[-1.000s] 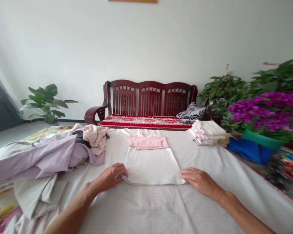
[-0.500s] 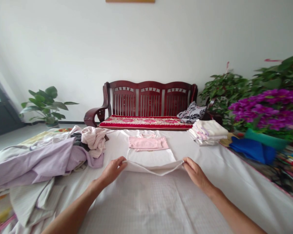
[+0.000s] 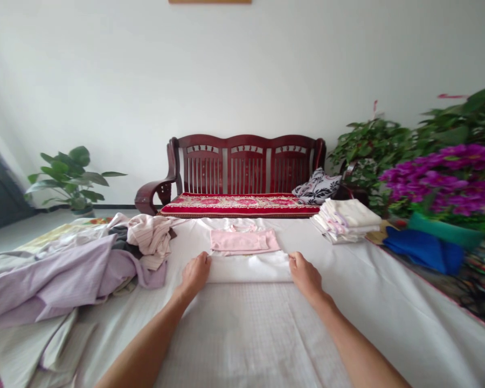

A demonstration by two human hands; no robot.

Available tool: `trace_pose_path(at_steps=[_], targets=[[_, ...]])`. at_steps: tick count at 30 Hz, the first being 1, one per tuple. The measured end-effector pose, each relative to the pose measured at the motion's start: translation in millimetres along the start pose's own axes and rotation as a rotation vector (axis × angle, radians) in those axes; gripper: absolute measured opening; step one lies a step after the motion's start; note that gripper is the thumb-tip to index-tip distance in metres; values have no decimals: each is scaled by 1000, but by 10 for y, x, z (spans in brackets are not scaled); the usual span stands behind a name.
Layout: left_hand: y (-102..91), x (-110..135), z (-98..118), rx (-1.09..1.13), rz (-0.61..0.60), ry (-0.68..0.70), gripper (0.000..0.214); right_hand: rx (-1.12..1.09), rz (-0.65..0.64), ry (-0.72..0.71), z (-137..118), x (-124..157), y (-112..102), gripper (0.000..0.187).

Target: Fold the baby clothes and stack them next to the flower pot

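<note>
A white shirt [image 3: 248,271] with pink sleeves [image 3: 242,241] lies on the white cloth in front of me. Its sleeves are folded across the upper part, and the neckline points away from me. My left hand [image 3: 196,271] pinches the left end of the turned-up hem. At the right end of that edge, my right hand [image 3: 305,272] pinches the fabric the same way. Between the hands the lower part of the shirt is doubled over, its edge close below the pink sleeves.
Rumpled clothes [image 3: 64,280] are heaped on the left of the white tablecloth [image 3: 372,312]. A stack of folded clothes [image 3: 345,220] stands at the back right, near a blue cloth [image 3: 424,250] and purple flowers [image 3: 448,178]. Behind is a wooden bench [image 3: 246,167].
Both hands have carried the shirt's hem away from me and laid it over toward the pink sleeves. The sagging edge is now pulled straighter. The view has shifted slightly.
</note>
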State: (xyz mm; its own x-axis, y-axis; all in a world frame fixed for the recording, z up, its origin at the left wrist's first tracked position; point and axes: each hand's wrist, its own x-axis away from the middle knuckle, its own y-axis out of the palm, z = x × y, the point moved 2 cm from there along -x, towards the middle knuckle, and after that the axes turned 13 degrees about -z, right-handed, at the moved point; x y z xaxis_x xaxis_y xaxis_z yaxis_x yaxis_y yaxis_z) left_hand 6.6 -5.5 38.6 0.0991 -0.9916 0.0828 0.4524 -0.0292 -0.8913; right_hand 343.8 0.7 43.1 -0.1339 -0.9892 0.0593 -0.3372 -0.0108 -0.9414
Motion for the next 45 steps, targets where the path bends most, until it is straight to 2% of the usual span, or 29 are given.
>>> trace_pose_path(at_steps=[5,11,14,17,19,22,25,29,34,37,39,42,45], targets=[[36,68,-3,-60,-8,-47,36,27,-12,-57,-59,83,-3,49],[37,110,-15,-100,-24,-38,38,70,20,-54,-7,66,40,41],[-4,135,-8,-136,38,-2,40,130,129,-74,16,66,20,40],[-34,196,95,-159,167,185,35,187,279,-242,-90,136,-1,39],[3,247,216,-108,157,407,34,181,283,-451,-240,220,43,40],[147,318,381,-62,9,710,37,194,142,-735,-466,349,205,45],[311,354,415,-168,-118,806,47,254,6,-798,-535,385,356,49],[392,345,295,-302,-124,715,56,310,-27,-653,-384,265,369,54],[317,294,123,-328,-94,502,55,329,-34,-460,-145,104,293,56],[283,269,36,-322,-89,393,55,326,17,-390,-61,70,267,51],[262,258,1,-313,-69,373,54,306,80,-365,-34,74,233,47],[186,240,-18,-282,1,388,49,240,176,-400,-30,111,154,42],[47,207,-60,-209,99,241,42,180,229,-417,-34,134,84,39]])
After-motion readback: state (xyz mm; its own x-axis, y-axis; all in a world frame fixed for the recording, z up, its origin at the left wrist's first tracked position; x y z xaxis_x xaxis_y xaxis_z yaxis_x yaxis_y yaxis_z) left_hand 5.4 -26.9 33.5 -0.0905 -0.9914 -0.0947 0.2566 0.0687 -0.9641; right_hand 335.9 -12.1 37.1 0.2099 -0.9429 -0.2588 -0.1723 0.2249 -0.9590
